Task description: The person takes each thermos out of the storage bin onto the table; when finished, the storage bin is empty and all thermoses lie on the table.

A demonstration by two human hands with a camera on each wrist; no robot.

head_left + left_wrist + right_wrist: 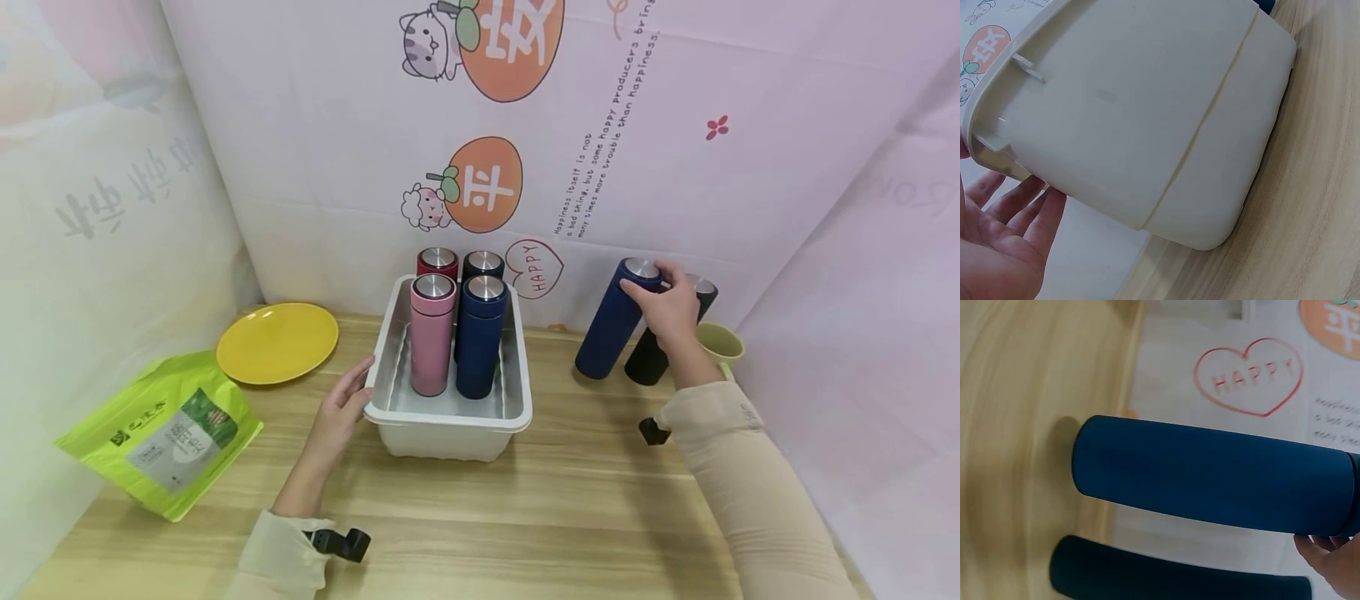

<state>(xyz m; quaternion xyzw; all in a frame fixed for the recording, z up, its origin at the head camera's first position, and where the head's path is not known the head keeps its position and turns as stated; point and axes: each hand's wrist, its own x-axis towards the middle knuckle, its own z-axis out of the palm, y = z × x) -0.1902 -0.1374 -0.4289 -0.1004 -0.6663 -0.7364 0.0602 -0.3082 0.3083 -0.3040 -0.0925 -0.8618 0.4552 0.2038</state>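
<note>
My right hand grips a dark blue thermos bottle around its silver-topped lid. In the right wrist view that bottle is upright against the wall side, and a shadow falls beside its base. Close behind my right hand stands a black bottle. A white plastic bin sits in the middle, its left rim held by my left hand. The left wrist view shows fingers tucked under that rim. Inside the bin stand a pink bottle, a blue bottle, a red bottle and a black bottle.
A yellow plate lies left of the bin. In front of it is a bright green pouch. A yellow-green mug stands at the right, partly hidden by my right arm. Printed cloth walls enclose the wooden table.
</note>
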